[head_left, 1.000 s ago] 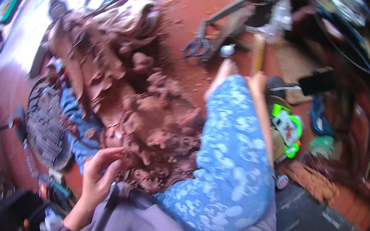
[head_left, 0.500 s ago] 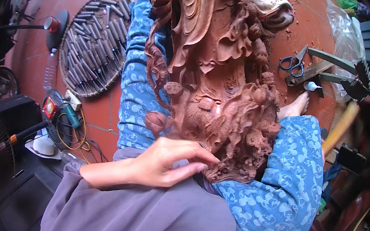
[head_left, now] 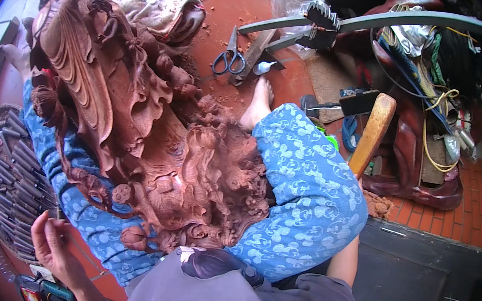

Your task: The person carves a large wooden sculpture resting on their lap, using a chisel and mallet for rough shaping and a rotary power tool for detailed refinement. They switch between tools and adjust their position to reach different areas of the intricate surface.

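Note:
A large reddish-brown wooden carving [head_left: 136, 119] with folds, flowers and a figure's head lies between my legs in blue patterned trousers [head_left: 308, 189]. My left hand [head_left: 52, 241] hovers at the lower left, fingers apart and holding nothing, just off the carving's lower edge and next to a round tray of chisels [head_left: 5, 182]. My right forearm [head_left: 343, 262] runs up behind my right knee, which hides the hand. A pale wooden handle [head_left: 373, 130] sticks up from behind that knee.
Scissors [head_left: 229, 59] and a small white bottle [head_left: 263, 67] lie on the red tile floor by my bare foot [head_left: 259, 101]. A crumpled cloth [head_left: 162, 11] is at the top. Metal tools, cables and dark carved wood crowd the right. A dark mat [head_left: 417, 280] lies at the lower right.
My left hand has come off the carving's lower part and now sits lower left by the chisel tray. The view has swung, and the carving now sits more to the left.

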Motion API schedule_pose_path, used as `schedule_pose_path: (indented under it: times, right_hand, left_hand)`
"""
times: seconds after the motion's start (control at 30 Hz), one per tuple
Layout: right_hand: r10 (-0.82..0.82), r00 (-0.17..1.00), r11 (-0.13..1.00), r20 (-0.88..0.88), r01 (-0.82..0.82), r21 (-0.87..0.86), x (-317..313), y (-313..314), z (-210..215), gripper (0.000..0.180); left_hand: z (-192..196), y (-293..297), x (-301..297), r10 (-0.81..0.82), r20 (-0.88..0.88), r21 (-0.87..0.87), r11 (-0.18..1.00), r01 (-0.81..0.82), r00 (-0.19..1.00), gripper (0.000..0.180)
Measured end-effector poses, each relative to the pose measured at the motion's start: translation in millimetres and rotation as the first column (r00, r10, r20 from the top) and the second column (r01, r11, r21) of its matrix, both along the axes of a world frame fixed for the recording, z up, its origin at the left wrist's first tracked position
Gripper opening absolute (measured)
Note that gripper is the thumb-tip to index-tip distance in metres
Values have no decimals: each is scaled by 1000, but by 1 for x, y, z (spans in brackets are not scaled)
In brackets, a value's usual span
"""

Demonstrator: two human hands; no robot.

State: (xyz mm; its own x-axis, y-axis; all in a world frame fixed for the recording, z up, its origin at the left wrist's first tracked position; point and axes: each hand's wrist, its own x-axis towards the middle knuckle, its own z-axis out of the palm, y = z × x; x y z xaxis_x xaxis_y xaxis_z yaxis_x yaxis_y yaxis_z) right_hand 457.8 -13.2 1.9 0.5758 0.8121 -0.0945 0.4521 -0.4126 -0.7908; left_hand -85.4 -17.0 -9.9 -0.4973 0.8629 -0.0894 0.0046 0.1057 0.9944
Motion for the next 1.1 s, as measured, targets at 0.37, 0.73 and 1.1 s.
schedule_pose_path:
  times: [0.37, 0.73, 1.1]
  right_hand:
    - [207, 947, 971, 246, -230, 67, 4, -56, 120, 35]
    - [746, 214, 476, 630, -834, -280, -123, 51, 151, 33]
    - [871, 11, 288, 491, -822, -492, -141, 70, 143, 22]
  left_hand:
    - [-20, 28, -27, -40, -260, -79, 997, 20, 965, 23]
    - [-105, 50, -7, -335, -769, -314, 940, 134, 544, 66]
    - [-103, 56, 1, -284, -815, -282, 956, 83, 505, 61]
